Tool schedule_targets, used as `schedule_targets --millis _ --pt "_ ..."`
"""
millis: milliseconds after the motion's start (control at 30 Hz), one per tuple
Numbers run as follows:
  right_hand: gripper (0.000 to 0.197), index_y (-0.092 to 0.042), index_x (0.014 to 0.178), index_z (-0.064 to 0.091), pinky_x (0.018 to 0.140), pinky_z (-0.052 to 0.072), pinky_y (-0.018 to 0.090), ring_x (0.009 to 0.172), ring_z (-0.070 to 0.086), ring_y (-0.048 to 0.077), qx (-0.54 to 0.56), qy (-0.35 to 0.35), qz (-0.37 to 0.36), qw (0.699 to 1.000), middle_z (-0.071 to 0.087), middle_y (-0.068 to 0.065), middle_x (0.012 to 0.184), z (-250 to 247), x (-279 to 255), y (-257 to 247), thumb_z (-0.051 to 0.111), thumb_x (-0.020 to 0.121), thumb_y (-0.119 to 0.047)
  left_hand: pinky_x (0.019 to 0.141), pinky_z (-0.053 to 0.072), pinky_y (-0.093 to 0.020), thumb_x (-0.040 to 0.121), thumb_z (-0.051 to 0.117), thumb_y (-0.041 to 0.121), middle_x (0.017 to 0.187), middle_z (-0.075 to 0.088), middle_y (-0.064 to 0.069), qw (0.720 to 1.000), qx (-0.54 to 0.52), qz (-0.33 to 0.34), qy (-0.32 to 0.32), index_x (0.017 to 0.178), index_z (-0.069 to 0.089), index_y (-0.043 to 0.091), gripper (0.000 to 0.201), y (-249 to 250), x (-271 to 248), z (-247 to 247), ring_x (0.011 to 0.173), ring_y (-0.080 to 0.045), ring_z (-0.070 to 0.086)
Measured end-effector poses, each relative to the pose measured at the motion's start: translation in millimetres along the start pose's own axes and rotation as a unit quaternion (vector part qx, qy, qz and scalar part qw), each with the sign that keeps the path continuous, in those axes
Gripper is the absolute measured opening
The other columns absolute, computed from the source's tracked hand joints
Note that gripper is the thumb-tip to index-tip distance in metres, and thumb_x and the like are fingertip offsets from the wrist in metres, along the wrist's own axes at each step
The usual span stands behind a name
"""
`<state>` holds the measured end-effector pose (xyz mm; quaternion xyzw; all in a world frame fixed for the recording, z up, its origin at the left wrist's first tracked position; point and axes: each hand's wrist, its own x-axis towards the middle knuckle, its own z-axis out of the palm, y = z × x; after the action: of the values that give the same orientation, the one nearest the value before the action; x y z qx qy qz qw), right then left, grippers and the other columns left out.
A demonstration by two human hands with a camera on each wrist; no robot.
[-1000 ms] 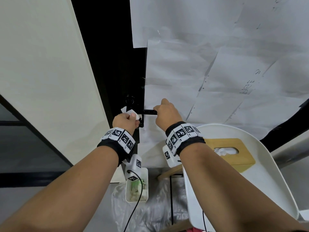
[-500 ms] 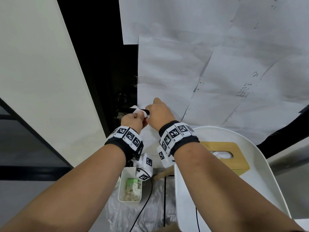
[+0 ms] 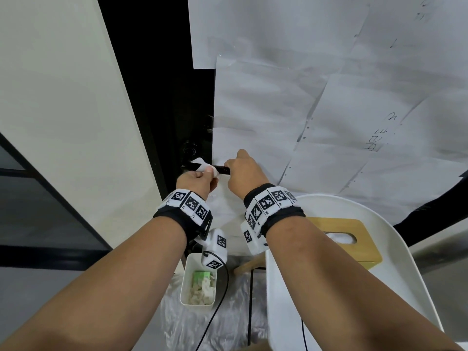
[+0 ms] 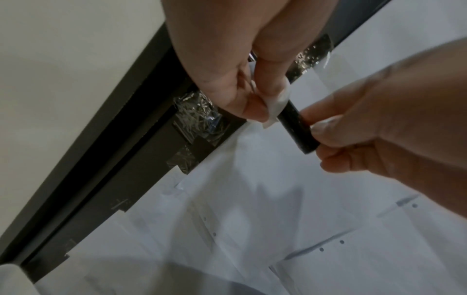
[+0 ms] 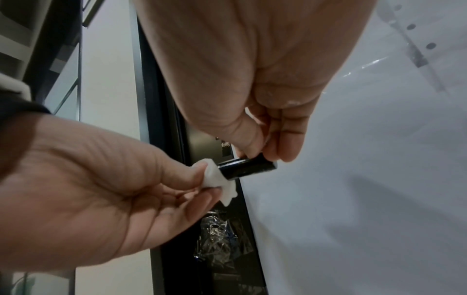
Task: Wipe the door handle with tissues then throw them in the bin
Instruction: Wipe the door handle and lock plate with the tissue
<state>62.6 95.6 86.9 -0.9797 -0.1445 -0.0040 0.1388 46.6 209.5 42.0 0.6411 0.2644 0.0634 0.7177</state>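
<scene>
A black lever door handle (image 3: 220, 170) sticks out from the dark door edge. My left hand (image 3: 207, 174) pinches a white tissue (image 3: 201, 166) wrapped round the handle's middle; the left wrist view shows the tissue (image 4: 278, 102) folded over the bar (image 4: 295, 127). My right hand (image 3: 229, 166) pinches the handle's free end, with the thumb below and fingers above in the right wrist view (image 5: 260, 156). A short bare stretch of handle (image 5: 246, 167) shows between the tissue (image 5: 215, 177) and the right fingers. A small white bin (image 3: 196, 304) holding crumpled tissues stands on the floor below my left wrist.
White paper sheets (image 3: 291, 110) cover the door to the right of the handle. A white chair (image 3: 395, 274) at lower right carries a wooden-topped tissue box (image 3: 359, 226). Clear plastic sheet (image 3: 177, 325) lies under the bin. A cream wall panel (image 3: 63, 110) is at left.
My left hand has carried the tissue from the handle's base onto the bar, toward the right hand. The right hand has kept its hold on the handle's end.
</scene>
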Motion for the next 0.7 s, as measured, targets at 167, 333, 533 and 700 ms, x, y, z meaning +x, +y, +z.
schedule_targets --millis 167,333,533,700 --pt "0.034 -0.004 0.105 0.064 0.075 0.053 0.040 0.081 0.048 0.028 -0.009 0.001 -0.001 1.000 0.043 0.013 0.108 0 -2 -4 0.041 0.081 0.005 0.070 0.059 -0.026 0.089 0.064 0.025 0.086 0.072 -0.012 0.997 -0.038 -0.015 0.064 0.096 0.063 0.005 0.022 7 11 -24 0.069 -0.017 0.071" --pt "0.027 -0.001 0.096 0.062 0.065 0.042 0.033 0.082 0.045 0.026 -0.023 0.009 0.003 1.000 0.045 0.014 0.108 -1 -5 -9 0.041 0.082 0.006 0.065 0.057 -0.022 0.091 0.058 0.034 0.082 0.073 -0.001 0.993 0.066 0.051 0.079 0.096 0.068 0.014 0.023 13 13 -44 0.067 -0.009 0.069" --pt "0.026 -0.001 0.096 0.061 0.066 0.039 0.031 0.081 0.044 0.026 -0.023 0.023 0.011 0.999 0.045 0.015 0.110 -1 -7 -13 0.039 0.083 0.006 0.067 0.047 -0.024 0.090 0.058 0.036 0.087 0.071 -0.002 0.953 0.219 0.176 0.112 0.096 0.074 0.023 0.021 21 16 -51 0.078 -0.020 0.067" --pt "0.025 -0.001 0.095 0.061 0.065 0.039 0.031 0.078 0.039 0.024 -0.024 0.025 0.016 0.999 0.045 0.015 0.109 -1 -6 -14 0.041 0.083 0.006 0.065 0.039 -0.021 0.093 0.057 0.028 0.080 0.071 -0.007 0.906 0.309 0.277 0.081 0.101 0.075 0.018 0.023 35 20 -48 0.071 -0.017 0.061"
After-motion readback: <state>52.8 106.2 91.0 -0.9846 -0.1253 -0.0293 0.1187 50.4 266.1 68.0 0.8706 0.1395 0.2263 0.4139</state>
